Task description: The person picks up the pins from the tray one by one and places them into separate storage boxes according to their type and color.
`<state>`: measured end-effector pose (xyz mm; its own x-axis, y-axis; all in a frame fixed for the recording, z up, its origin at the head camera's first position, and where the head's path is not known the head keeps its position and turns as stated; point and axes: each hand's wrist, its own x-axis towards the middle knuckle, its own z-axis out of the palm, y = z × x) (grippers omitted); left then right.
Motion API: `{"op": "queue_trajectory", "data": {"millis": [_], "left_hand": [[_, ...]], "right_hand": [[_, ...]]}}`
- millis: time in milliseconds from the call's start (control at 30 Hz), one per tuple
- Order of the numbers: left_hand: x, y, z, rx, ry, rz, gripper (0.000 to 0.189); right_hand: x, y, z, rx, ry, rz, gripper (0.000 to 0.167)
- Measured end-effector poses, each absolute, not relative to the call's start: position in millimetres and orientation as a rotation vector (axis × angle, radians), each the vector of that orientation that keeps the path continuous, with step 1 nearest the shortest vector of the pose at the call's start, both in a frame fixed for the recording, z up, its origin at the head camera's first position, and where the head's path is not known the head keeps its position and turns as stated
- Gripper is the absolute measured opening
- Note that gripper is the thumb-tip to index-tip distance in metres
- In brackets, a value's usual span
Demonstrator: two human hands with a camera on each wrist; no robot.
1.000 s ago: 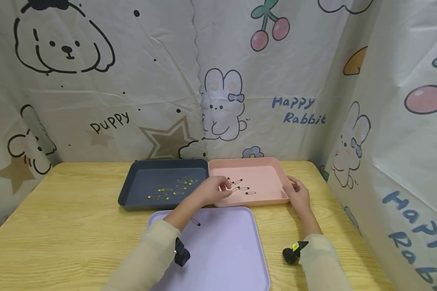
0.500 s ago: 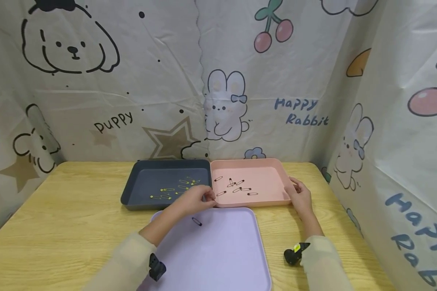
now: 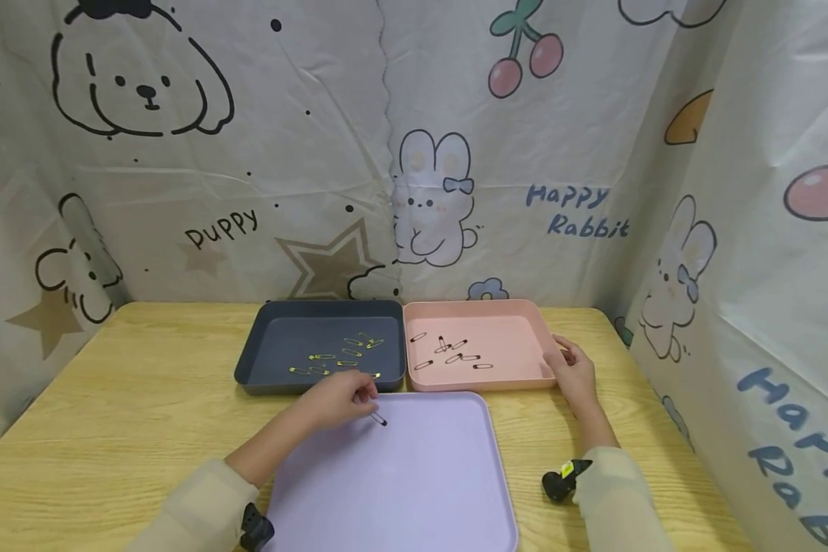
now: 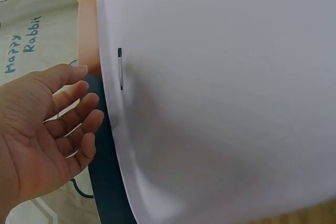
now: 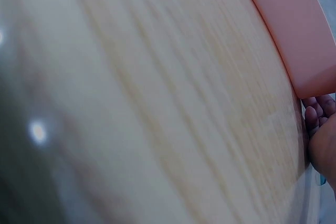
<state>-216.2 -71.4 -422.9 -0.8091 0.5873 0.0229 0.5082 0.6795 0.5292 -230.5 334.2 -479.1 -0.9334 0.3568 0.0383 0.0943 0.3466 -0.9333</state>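
A single black-ended safety pin (image 3: pixel 381 420) lies near the far edge of the lilac tray (image 3: pixel 421 491). Over that edge hovers my left hand (image 3: pixel 338 400), its fingertips overlapping the pin in the head view. The left wrist view shows the fingers (image 4: pixel 79 114) loosely bent with nothing between them, a little apart from the pin. At the right end of the pink tray (image 3: pixel 507 326), my right hand (image 3: pixel 574 376) holds the side wall, thumb at the rim and fingers outside. Several black safety pins (image 3: pixel 483 366) lie scattered in the pink tray.
Left of the pink tray stands a dark grey tray (image 3: pixel 279 337) with several yellow safety pins (image 3: pixel 324 356) in it. All three trays are on a wooden table (image 3: pixel 145 429). A printed cloth (image 3: pixel 303 169) hangs behind and at the sides.
My left hand has moved left and back from over the pink tray to the lilac tray's far edge. More black pins show in the pink tray. The right hand stays put.
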Motion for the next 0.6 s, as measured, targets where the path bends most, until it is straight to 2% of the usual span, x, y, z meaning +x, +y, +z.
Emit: {"op": "queue_trajectory", "data": {"millis": [233,600], "left_hand": [[-212.9,-71.5,-433.1,0.898,2.78,0.66,0.006],[-208.4,-66.8,-438.6,0.762,2.873,0.468,0.006]], "right_hand": [[-230.4,334.5,-478.8,-0.412,-2.37,1.623,0.049],[-231.2,334.0,-480.1,-0.391,-2.359,1.625,0.048]]}}
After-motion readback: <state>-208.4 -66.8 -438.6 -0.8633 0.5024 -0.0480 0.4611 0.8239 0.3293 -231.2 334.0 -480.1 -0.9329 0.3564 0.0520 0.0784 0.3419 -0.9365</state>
